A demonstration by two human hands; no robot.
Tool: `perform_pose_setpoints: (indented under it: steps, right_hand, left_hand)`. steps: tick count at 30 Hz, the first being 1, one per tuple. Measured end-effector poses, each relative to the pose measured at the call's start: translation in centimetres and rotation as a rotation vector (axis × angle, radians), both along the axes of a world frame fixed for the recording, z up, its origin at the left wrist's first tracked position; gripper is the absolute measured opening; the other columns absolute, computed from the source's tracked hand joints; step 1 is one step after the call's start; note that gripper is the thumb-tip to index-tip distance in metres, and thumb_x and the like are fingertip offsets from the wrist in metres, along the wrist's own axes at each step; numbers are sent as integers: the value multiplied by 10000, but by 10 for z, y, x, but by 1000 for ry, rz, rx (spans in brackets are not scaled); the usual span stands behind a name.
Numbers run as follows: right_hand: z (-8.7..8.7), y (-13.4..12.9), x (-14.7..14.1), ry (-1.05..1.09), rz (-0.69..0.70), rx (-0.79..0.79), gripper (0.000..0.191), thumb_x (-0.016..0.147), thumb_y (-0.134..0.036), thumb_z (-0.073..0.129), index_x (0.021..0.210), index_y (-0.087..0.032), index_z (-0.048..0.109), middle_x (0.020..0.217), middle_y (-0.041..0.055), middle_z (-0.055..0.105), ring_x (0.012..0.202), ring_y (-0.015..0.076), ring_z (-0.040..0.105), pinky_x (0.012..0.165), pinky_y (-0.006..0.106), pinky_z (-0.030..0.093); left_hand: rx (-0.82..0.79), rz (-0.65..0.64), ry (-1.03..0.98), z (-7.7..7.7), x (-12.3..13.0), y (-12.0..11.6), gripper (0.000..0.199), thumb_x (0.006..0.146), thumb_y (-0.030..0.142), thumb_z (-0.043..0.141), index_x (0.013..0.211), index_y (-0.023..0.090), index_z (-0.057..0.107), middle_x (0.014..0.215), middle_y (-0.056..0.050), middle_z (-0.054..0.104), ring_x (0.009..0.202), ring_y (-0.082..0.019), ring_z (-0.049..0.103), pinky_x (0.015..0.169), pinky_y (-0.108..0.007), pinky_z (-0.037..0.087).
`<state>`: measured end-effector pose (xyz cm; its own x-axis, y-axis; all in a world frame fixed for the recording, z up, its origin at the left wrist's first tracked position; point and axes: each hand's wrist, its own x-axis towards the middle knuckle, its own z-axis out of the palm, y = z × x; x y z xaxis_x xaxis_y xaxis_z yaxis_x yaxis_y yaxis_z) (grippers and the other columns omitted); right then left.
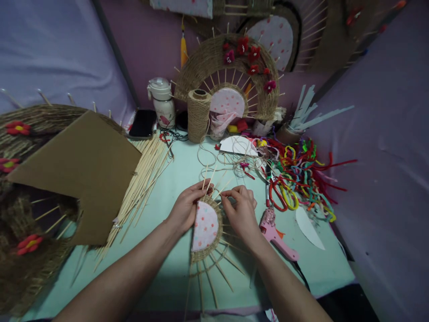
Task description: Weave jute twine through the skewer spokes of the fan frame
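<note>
Partly behind the left fingers (197, 195), the woven half-disc's (206, 226) upper end.

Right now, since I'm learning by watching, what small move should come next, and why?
Perhaps wind some twine close against the woven rim: the right hand is at its upper edge, the left hand holds the spotted half-circle, and thin sticks jut out bare beyond that rim.
</note>
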<state>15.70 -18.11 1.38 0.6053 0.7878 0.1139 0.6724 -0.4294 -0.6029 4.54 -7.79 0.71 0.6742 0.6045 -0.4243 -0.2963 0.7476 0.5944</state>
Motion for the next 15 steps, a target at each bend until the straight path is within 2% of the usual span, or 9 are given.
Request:
perform_pose_setpoints:
  steps: [9,15]
  right_hand:
    - [-2,0,0,-19,8,-6,169,840,-277,522,879,-246,683,890,51,563,917,242,457,761,370,316]
    - [-1,1,0,-23,11,-10,162,840,-276,530,882,-246,684,897,48,567,918,240,460,770,372,317]
  left_hand:
    - [6,35,27,2,0,-2,311,654,57,649,957,114,692,823,-54,692,747,-113,624,733,-209,469]
    - [22,49,23,4,1,-2,337,656,64,652,990,109,674,850,-66,692,781,-127,634,762,-226,475]
